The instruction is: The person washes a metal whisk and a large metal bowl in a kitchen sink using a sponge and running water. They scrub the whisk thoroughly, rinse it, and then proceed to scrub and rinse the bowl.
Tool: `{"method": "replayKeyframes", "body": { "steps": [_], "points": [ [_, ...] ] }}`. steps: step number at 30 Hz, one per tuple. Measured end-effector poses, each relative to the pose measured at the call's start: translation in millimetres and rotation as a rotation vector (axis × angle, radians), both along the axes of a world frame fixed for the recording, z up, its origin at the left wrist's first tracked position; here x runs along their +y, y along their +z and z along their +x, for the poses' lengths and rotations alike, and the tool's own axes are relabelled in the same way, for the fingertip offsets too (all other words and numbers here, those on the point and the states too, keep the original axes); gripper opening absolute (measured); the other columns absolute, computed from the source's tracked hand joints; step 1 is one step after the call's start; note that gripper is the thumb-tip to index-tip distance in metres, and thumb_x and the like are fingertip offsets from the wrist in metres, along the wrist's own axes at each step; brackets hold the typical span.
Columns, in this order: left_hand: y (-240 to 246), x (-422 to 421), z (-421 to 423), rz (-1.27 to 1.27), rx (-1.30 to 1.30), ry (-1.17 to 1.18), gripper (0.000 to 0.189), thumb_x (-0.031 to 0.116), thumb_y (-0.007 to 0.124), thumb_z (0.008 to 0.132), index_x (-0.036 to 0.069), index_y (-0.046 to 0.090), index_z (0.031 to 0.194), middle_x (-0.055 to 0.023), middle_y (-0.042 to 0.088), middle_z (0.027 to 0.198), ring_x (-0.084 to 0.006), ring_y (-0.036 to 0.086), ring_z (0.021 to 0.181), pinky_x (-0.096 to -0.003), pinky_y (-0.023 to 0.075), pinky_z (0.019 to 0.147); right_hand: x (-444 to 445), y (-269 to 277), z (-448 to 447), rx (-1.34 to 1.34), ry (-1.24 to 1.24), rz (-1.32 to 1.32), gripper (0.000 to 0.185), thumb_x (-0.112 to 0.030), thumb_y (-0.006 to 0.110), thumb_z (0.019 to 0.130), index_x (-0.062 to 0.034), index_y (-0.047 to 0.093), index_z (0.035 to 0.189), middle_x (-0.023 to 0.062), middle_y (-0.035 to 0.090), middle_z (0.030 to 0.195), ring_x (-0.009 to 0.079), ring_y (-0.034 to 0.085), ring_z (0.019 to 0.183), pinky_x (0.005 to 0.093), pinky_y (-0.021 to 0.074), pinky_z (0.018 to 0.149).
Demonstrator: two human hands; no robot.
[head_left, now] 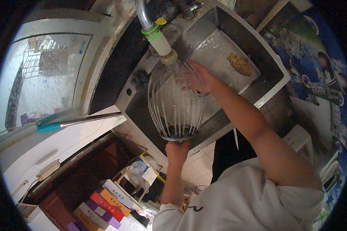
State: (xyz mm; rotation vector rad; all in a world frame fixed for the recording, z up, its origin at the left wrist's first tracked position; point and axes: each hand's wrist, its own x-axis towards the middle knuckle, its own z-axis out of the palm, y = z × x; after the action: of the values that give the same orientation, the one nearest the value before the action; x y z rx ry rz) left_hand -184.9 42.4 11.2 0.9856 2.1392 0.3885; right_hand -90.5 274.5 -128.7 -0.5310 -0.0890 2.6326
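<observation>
A large wire whisk [176, 106], its wires spread in a balloon shape, is held over the stainless steel sink [271, 69]. My left hand [177, 150] is closed around its base below the wires. My right hand [199, 77] is at the far side of the wires, partly hidden behind them, fingers spread; whether it grips a wire is unclear. Directly above the wires hangs the faucet [142, 14] with a whitish nozzle [162, 44] that has a green ring. Water seems to run down over the wires.
In the sink basin lie a brownish bundle [239, 64] and small white bits [209, 42]. A dark scouring pad [140, 80] rests on the sink's left ledge. Left of it are a window [55, 75] and a white counter [75, 138]; colored boxes [107, 206] stand below.
</observation>
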Motion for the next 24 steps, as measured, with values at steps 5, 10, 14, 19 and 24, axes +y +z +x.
{"method": "replayKeyframes", "body": {
  "steps": [5,10,14,19,24],
  "points": [
    [14.4,-9.3,5.8,0.018,-0.454,0.222,0.032,0.017,0.062,0.070,0.000,0.052,0.095,-0.0113,0.058,0.079,-0.0208,0.057,0.068,-0.0342,0.0454,0.060,-8.8,-0.6,-4.8,0.155,0.053,0.015,0.055,-0.052,0.042,0.080,-0.0121,0.041,0.119,0.0101,0.046,0.119,0.0307,0.048,0.104,0.0495,0.0378,0.084],
    [-8.5,-21.1,20.1,-0.007,-1.505,0.536,0.033,0.021,0.060,0.072,0.002,0.049,0.098,-0.0075,0.051,0.069,-0.0208,0.051,0.059,-0.0387,0.0424,0.061,-11.7,-10.5,-24.0,0.218,0.011,0.040,0.058,-0.053,0.043,0.080,-0.0119,0.039,0.121,0.0091,0.045,0.122,0.0304,0.048,0.104,0.0489,0.0373,0.086],
    [3.6,4.3,9.4,-0.048,-1.185,0.509,0.020,0.014,0.061,0.070,0.002,0.051,0.084,-0.0065,0.051,0.062,-0.0178,0.050,0.052,-0.0318,0.0401,0.049,0.5,-22.2,-4.5,0.159,0.049,0.079,0.054,-0.051,0.039,0.082,-0.0127,0.041,0.120,0.0096,0.044,0.122,0.0282,0.046,0.107,0.0448,0.0367,0.086],
    [44.5,34.0,9.8,0.044,-0.657,0.332,0.011,0.007,0.057,0.071,0.000,0.053,0.078,-0.0063,0.052,0.058,-0.0148,0.049,0.047,-0.0263,0.0396,0.043,12.4,14.7,13.6,0.224,0.002,-0.044,0.052,-0.048,0.040,0.083,-0.0108,0.042,0.119,0.0094,0.046,0.119,0.0256,0.047,0.105,0.0427,0.0393,0.084],
    [51.8,18.9,-17.7,-0.227,-0.286,0.307,0.027,0.018,0.061,0.068,-0.002,0.055,0.085,-0.0091,0.056,0.062,-0.0154,0.053,0.049,-0.0294,0.0420,0.046,76.1,19.7,38.6,-0.163,-0.153,0.302,0.045,-0.039,0.044,0.084,-0.0092,0.043,0.118,0.0106,0.050,0.114,0.0227,0.050,0.101,0.0389,0.0423,0.081]
  ]
}}
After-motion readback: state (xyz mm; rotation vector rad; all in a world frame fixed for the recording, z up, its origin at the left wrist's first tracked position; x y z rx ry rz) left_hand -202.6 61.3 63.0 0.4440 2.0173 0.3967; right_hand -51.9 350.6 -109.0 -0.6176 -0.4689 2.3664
